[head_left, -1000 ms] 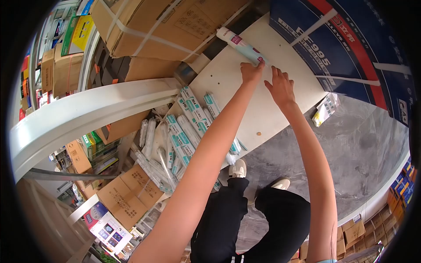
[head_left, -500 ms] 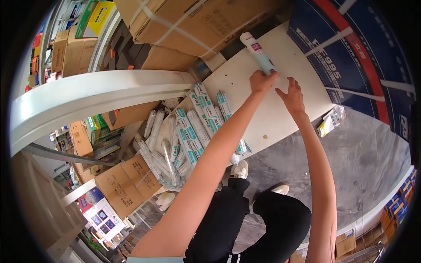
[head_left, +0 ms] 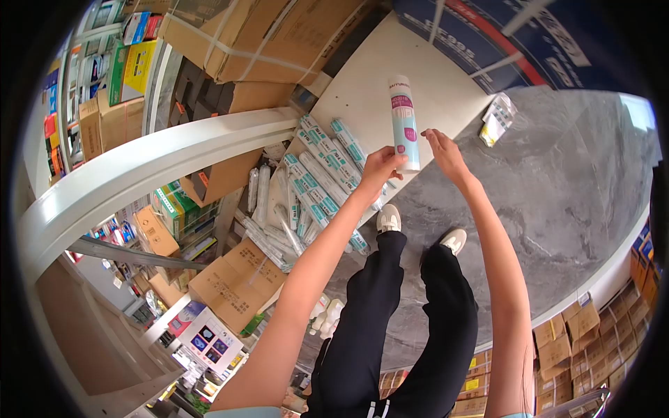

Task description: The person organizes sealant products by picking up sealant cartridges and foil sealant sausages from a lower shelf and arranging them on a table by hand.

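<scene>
A white and pale blue tube with pink labels stands out over the white board, its lower end near the board's front edge. My left hand grips that lower end, fingers wrapped at its left side. To the right of the tube, my right hand is apart from it, thumb and fingers spread, holding nothing. Several white and teal wrapped sticks lie in a pile on the left part of the board.
Large strapped cartons stand behind. Dark blue boxes are at the back right. A white metal beam crosses the left side. On the grey floor lies a white and yellow packet. An opened carton sits lower left.
My left hand has brought the tube nearer to me and turned it more upright in view. My right hand has come back alongside it. The view has shifted.
</scene>
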The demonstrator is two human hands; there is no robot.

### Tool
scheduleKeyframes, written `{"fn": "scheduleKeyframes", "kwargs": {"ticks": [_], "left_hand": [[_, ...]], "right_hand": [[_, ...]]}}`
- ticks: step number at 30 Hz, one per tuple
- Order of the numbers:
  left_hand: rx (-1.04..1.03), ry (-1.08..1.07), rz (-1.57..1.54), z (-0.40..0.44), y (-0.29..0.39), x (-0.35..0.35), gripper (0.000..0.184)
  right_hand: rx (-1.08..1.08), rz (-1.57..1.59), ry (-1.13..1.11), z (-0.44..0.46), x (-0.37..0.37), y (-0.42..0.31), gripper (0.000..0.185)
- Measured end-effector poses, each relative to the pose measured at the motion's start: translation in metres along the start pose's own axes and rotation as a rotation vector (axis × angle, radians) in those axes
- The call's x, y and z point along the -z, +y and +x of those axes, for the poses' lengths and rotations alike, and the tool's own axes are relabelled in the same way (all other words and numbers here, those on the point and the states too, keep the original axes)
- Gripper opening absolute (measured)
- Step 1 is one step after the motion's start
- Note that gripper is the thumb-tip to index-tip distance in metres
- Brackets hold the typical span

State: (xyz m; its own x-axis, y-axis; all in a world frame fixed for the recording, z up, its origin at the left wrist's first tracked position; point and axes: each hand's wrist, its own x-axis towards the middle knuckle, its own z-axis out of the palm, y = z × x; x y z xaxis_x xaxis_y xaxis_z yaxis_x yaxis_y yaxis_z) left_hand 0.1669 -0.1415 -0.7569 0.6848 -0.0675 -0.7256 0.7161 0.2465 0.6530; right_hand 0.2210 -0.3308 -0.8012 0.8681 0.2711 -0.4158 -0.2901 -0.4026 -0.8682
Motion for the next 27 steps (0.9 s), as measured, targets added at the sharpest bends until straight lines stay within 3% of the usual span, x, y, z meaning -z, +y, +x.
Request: {"fn": "scheduleKeyframes", "kwargs": {"ticks": [3,5,11,15,19,27], "left_hand": [[-0.016,-0.052,0.097,-0.05,0.022,-0.026,0.029],[-0.015,-0.093,0.152,-0.078,0.035,-0.034,0.029],[-0.067,-0.173,0.222,-0.159,0.083,-0.057,0.041],[-0.152,-0.207,0.277,-0.214,0.116,-0.081,0.042],[-0.169,-0.243,0.22,-0.269,0.151,-0.104,0.047],[-0.349,-0.199,0.275,-0.353,0.211,-0.139,0.047]], "right_hand": [[-0.298,0.082,-0.068,-0.036,0.015,-0.031,0.051],[-0.252,0.267,-0.157,-0.056,0.022,-0.04,0.06],[-0.203,0.565,0.023,-0.128,0.064,-0.129,0.057],[-0.147,0.745,-0.056,-0.17,0.09,-0.192,0.05],[-0.124,0.323,-0.061,-0.204,0.121,-0.268,0.044],[0.1,0.387,0.069,-0.257,0.149,-0.367,0.052]]}}
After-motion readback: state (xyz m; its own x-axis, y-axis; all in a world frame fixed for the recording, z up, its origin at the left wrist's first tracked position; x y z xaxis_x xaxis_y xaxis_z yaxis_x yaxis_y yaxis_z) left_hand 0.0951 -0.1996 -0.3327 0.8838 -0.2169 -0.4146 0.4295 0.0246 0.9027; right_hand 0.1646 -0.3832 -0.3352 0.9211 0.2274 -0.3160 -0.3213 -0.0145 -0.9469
